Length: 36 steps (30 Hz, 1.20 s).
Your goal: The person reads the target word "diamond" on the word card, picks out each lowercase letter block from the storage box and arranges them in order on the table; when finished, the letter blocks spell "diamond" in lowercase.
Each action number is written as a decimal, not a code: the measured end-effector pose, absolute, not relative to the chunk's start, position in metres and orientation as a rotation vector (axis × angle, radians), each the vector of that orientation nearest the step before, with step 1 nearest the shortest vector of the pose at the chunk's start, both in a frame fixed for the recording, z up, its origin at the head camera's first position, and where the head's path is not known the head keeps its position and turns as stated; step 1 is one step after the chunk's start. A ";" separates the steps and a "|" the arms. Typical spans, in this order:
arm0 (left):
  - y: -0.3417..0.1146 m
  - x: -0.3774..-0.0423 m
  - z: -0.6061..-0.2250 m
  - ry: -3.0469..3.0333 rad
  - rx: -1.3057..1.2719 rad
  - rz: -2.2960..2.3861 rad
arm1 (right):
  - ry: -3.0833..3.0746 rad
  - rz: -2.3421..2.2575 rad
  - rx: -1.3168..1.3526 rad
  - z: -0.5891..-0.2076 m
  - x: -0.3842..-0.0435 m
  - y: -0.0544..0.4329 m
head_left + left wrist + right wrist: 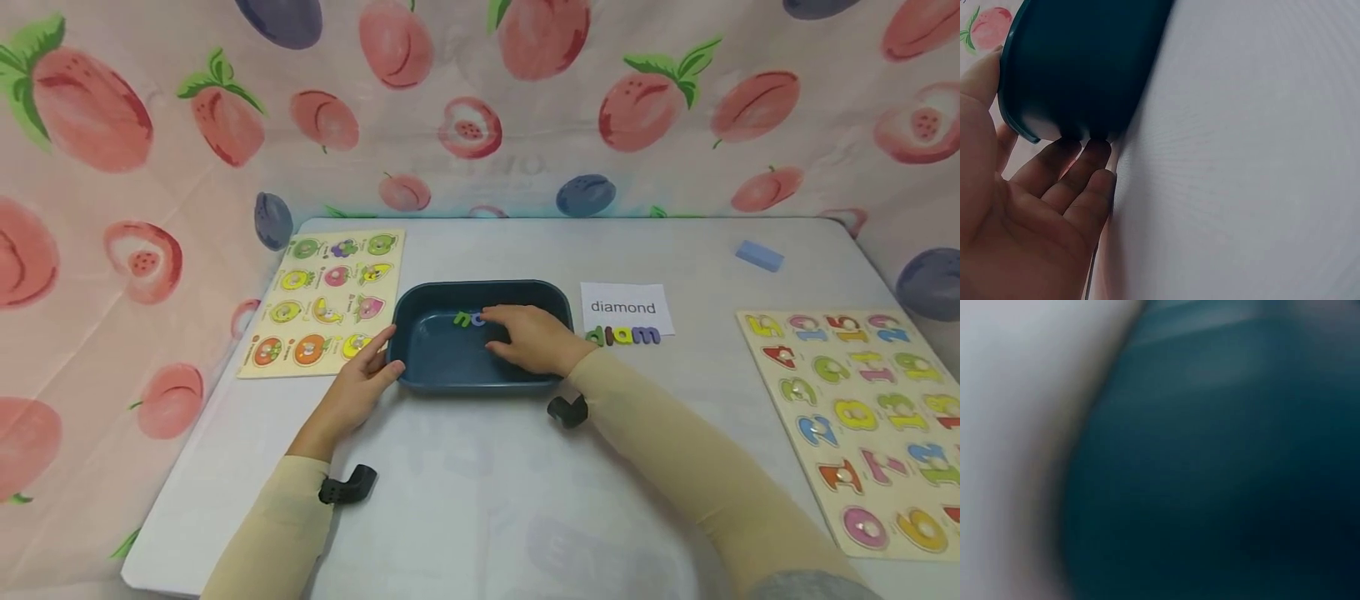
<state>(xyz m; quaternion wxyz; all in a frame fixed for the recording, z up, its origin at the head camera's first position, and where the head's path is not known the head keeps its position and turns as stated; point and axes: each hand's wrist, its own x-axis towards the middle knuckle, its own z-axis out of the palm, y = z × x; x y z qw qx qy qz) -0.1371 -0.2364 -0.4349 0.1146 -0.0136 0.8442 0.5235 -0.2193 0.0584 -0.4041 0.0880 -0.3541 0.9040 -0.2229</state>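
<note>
A dark blue plastic basin [450, 387] stands mid-table. My left hand [363, 387] holds its left end, thumb at the rim; in the left wrist view the fingertips [1100, 150] meet the outer wall. Over the inside of the basin is my right hand [528, 337], its index finger at a blue letter [477, 319] that it partly covers, thumb spread apart. A green letter n [462, 319] lies just left of that. Right of the basin, a white card [628, 308] reads "diamond", with coloured letters [622, 335] spelling "diam" along its lower edge. The right wrist view is blurred.
A wooden fruit puzzle board [318, 308] lies left of the basin, close to my left hand. At the right is a wooden number puzzle board [862, 425]. A small blue block [760, 256] sits at the back right of the white table [465, 500].
</note>
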 end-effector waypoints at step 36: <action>-0.235 -0.136 -0.432 2.474 -0.045 1.530 | 2.645 -0.561 -1.004 -0.411 -0.229 0.048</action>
